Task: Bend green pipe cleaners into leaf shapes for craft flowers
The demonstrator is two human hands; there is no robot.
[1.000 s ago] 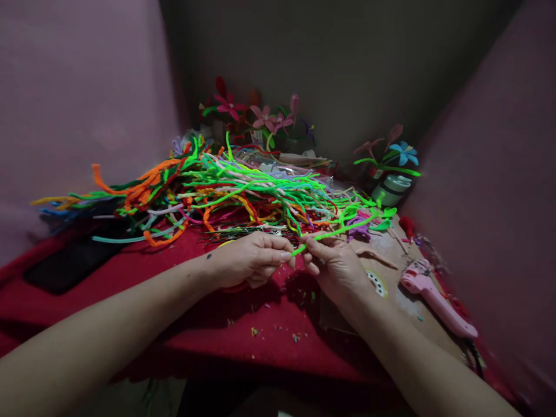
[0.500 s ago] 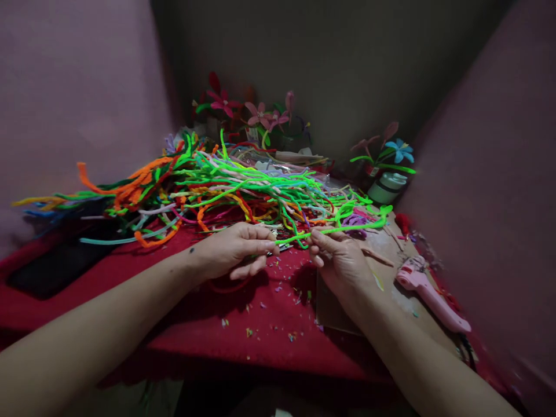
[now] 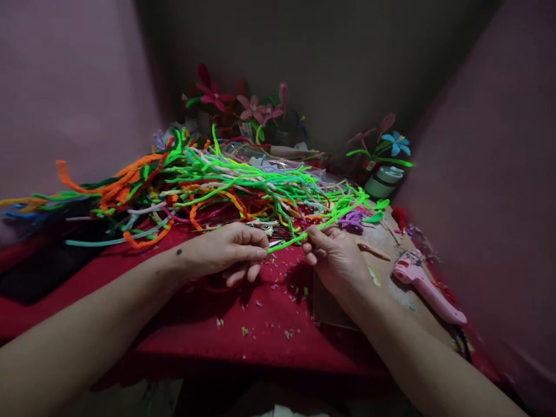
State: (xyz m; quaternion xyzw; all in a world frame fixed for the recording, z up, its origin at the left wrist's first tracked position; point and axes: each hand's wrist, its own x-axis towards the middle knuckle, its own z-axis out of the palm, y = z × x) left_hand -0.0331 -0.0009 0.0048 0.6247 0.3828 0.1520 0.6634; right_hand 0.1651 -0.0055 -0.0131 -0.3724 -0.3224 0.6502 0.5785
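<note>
A bright green pipe cleaner [image 3: 286, 243] stretches between my two hands. My left hand [image 3: 237, 252] pinches its near end between thumb and forefinger. Farther along, my right hand [image 3: 332, 255] grips it with thumb and fingers, and the rest slants up past that hand to the right. Behind my hands lies a big heap of coloured pipe cleaners [image 3: 243, 179], mostly green with orange, red, white and blue ones. A purple curled bundle [image 3: 351, 220] and green looped leaf shapes [image 3: 377, 211] sit beyond my right hand.
A pink glue gun [image 3: 428, 286] rests on a brown board [image 3: 334, 307] at the right. Pipe-cleaner flowers [image 3: 252, 108] stand at the back; a pale green jar [image 3: 384, 180] is beside a blue flower [image 3: 396, 143]. Small scraps dot the red cloth [image 3: 195, 330]. A black flat object [image 3: 26, 278] lies left.
The view has shifted slightly, moving the heap left. The far part of the green pipe cleaner now tilts up more steeply. Both hands keep their hold on it.
</note>
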